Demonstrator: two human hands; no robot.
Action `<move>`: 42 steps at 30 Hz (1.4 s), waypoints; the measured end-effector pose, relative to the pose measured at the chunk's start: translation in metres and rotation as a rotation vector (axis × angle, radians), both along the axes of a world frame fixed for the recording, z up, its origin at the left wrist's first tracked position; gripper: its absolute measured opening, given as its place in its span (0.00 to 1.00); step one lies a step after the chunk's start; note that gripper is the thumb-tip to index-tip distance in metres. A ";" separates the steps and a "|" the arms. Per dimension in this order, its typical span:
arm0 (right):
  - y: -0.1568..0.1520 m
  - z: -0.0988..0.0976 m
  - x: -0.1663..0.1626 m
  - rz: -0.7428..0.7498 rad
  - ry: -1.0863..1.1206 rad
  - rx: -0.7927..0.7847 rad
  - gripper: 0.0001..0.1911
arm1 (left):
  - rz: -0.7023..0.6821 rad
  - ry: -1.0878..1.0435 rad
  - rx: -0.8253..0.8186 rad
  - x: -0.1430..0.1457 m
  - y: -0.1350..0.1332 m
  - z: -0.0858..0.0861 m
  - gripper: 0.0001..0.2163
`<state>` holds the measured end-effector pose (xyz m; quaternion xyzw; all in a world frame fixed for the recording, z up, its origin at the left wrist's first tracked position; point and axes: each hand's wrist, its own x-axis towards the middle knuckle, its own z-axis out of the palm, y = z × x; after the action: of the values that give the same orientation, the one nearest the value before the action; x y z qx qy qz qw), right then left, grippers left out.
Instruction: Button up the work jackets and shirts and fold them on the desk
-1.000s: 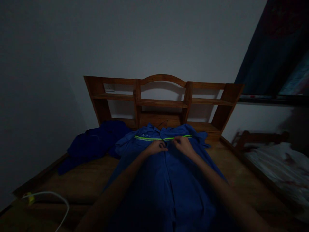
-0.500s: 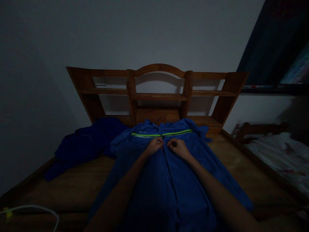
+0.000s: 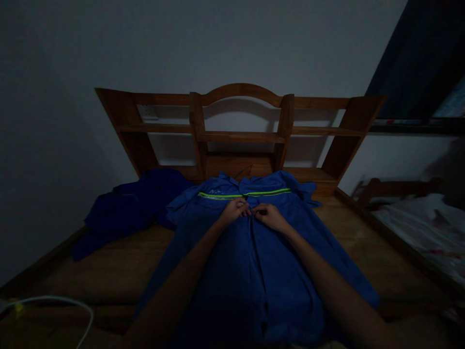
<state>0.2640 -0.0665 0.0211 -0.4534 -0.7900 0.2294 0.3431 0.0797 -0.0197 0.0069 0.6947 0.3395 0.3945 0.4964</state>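
A blue work jacket [image 3: 290,237] with a yellow-green stripe across the chest lies spread out, its collar toward the wooden shelf unit. Just below the stripe, at the front opening, my left hand [image 3: 235,210] pinches one edge of the cloth. Close beside it, my right hand [image 3: 269,216] has thumb and fingers closed on the other edge. The fingertips of both hands nearly meet at the placket. Whether a button sits between them is too dark and small to tell.
A darker blue garment [image 3: 134,203] lies crumpled to the left. Behind stands a wooden shelf unit [image 3: 241,137] against the wall. A white cable [image 3: 69,301] curves at the lower left. White plastic sheeting [image 3: 425,228] lies beyond the wooden edge at the right.
My hands have come closer together at the jacket's front opening, drawing the two edges toward each other. The view has tilted slightly downward.
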 end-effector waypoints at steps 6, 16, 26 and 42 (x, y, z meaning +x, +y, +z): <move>0.007 -0.008 0.004 0.071 0.151 -0.223 0.15 | 0.006 0.189 0.077 -0.013 -0.006 0.009 0.17; -0.003 0.006 0.003 0.220 0.211 -0.350 0.17 | -0.334 0.461 -0.051 -0.042 -0.005 0.025 0.11; -0.008 0.001 -0.006 0.199 0.170 -0.257 0.16 | -0.126 0.554 0.036 -0.035 -0.005 0.018 0.08; 0.005 -0.007 -0.015 0.064 0.371 -0.239 0.17 | -0.202 0.102 -0.288 -0.026 -0.007 0.024 0.09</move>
<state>0.2495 -0.0613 0.0146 -0.4156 -0.6947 0.4117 0.4186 0.0541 -0.0268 0.0312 0.6661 0.3459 0.2540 0.6100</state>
